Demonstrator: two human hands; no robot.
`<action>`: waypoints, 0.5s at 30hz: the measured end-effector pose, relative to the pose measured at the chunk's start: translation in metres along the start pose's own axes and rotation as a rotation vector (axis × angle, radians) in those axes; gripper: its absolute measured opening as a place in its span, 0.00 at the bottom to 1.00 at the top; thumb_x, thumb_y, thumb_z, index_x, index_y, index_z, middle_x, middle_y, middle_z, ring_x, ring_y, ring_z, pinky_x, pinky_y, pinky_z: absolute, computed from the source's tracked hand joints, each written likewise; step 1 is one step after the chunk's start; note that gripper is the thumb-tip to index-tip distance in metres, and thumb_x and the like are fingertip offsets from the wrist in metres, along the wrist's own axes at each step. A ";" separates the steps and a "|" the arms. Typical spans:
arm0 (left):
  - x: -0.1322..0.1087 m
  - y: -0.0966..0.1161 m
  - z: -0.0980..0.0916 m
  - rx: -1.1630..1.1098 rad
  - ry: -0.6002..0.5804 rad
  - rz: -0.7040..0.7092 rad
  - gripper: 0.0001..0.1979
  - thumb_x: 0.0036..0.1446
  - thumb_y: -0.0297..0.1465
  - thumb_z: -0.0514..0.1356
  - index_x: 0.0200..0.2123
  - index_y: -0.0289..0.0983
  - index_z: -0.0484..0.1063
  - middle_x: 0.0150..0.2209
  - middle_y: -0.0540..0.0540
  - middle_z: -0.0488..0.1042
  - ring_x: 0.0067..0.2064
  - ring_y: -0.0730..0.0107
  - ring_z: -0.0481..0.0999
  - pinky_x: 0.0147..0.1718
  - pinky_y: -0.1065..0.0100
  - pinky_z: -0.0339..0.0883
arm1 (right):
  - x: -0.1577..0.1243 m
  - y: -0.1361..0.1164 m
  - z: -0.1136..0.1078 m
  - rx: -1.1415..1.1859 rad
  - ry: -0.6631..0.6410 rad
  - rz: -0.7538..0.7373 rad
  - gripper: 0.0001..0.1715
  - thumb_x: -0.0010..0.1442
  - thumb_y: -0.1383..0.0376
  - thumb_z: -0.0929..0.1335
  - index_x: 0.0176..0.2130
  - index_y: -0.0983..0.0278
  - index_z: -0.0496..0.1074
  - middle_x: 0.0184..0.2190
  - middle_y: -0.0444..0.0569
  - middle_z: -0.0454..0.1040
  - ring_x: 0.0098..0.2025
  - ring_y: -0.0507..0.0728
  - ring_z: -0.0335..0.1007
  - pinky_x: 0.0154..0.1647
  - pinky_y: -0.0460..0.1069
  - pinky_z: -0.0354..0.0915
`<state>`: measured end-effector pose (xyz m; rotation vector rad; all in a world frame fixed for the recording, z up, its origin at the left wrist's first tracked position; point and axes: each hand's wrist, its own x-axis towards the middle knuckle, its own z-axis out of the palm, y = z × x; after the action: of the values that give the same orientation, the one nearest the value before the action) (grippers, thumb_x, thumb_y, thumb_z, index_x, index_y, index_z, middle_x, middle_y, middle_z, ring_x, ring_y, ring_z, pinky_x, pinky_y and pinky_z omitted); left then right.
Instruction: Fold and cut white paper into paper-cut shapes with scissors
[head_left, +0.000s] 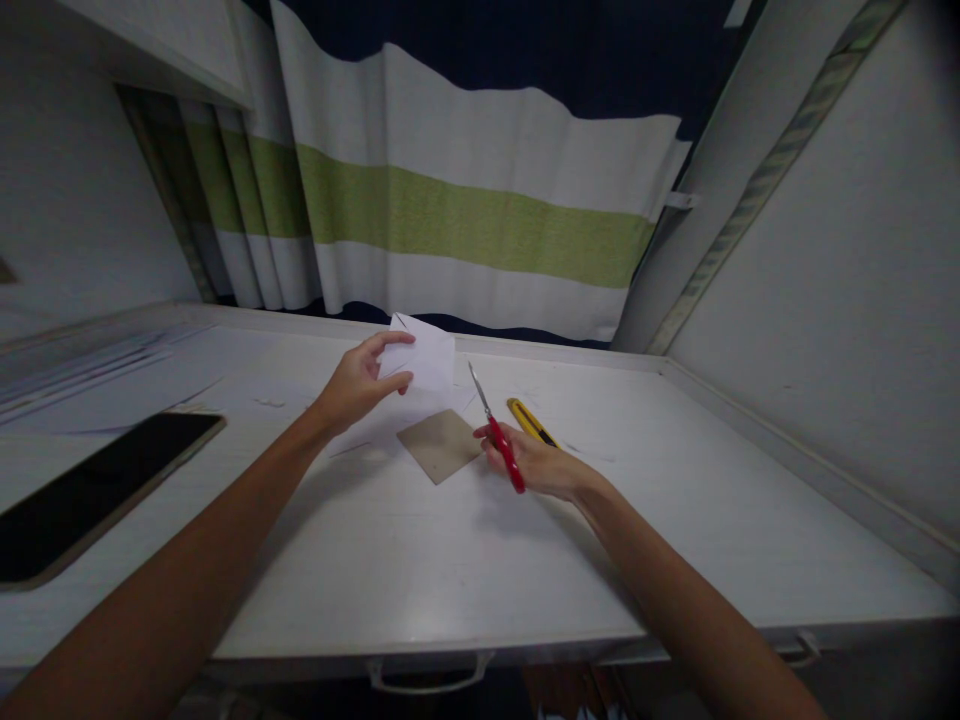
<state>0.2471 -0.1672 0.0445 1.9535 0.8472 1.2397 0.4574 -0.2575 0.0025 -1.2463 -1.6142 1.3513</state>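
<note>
1 right hand (538,466) points scissors (499,440) away-left.

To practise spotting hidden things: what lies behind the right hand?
A yellow knife lies on the desk behind the right hand, which grips scissors. The knife's near end is covered.

A white desk (420,560) carries a phone (97,490) lying flat near its left edge (its screen dark), a tan cardboard square (439,445) at the middle, and a yellow utility knife (529,418) near it, to the right. Behind hangs a white curtain (465,215) with a green stripe. A drawer handle (429,680) shows below the front edge.
</note>
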 end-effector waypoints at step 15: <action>0.001 -0.011 0.008 -0.230 -0.089 -0.010 0.21 0.43 0.26 0.59 0.44 0.34 0.64 0.37 0.47 0.64 0.27 0.79 0.63 0.23 0.74 0.62 | -0.006 -0.006 -0.001 0.551 -0.411 0.113 0.30 0.45 0.47 0.65 0.39 0.68 0.64 0.29 0.46 0.57 0.28 0.49 0.53 0.27 0.46 0.55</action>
<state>0.2524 -0.1616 0.0333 1.8031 0.6391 1.1789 0.4586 -0.2633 0.0086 -0.7659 -1.2895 2.0510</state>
